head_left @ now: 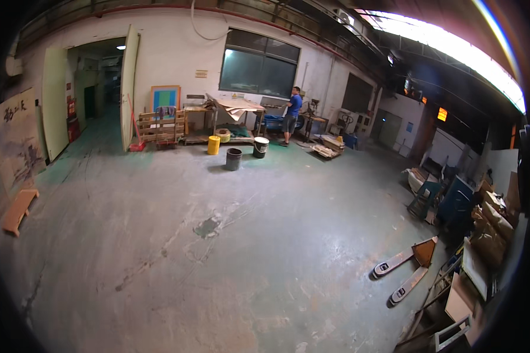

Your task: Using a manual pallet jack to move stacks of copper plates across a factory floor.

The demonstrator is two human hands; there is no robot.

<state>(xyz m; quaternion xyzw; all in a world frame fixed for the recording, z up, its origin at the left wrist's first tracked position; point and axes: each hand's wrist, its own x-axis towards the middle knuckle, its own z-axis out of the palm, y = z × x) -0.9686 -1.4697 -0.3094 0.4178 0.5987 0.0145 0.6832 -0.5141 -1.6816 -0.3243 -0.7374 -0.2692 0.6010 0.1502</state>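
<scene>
Neither my left hand nor my right hand shows in the head view, and no forearm comes in from the lower edge. Before me spreads a worn grey-green concrete floor (pixel 265 282) with a dark, broken patch (pixel 207 227) near its middle. Across the room stand a yellow bucket (pixel 214 145), a dark bucket (pixel 234 159) and a black bucket with a white rim (pixel 261 147). A pallet jack (pixel 409 267) rests on the floor at the right, its two forks pointing toward the lower left.
A person (pixel 291 116) in a blue top stands by the far workbenches. An open door (pixel 129 88) borders a passage at the left. A low wooden bench (pixel 21 212) stands at the left edge. Boards (pixel 474 270) and a dark blue cabinet (pixel 455 200) line the right side.
</scene>
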